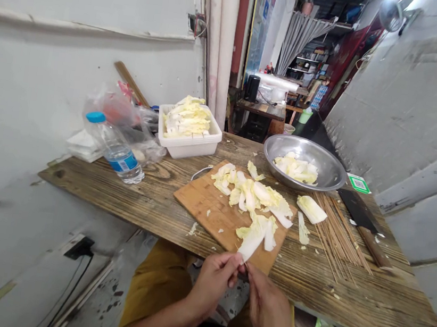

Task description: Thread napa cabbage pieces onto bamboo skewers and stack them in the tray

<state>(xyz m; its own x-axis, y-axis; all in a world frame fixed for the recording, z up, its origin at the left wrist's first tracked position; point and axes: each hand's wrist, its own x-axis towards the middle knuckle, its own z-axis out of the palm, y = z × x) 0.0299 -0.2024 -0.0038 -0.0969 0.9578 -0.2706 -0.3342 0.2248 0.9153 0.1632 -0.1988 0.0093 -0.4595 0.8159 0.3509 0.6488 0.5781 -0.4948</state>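
Observation:
Close to the near edge of the cutting board [193, 198], my left hand [213, 278] pinches the white base of a napa cabbage leaf [254, 236]. My right hand [267, 298] meets it there, its fingers closed around what looks like a thin bamboo skewer at the leaf's base; most of the skewer is hidden. More cut cabbage leaves [253, 192] lie spread over the board. To the right, a small cabbage heart [311, 209] rests beside a bundle of bamboo skewers [341, 238].
A white tub [188, 146] holds stacked cabbage leaves at the back left. A steel bowl [332, 173] with leaves stands at the back right. A cleaver [363, 225] lies right of the skewers. A water bottle [117, 153] and plastic bags [116, 110] are at left.

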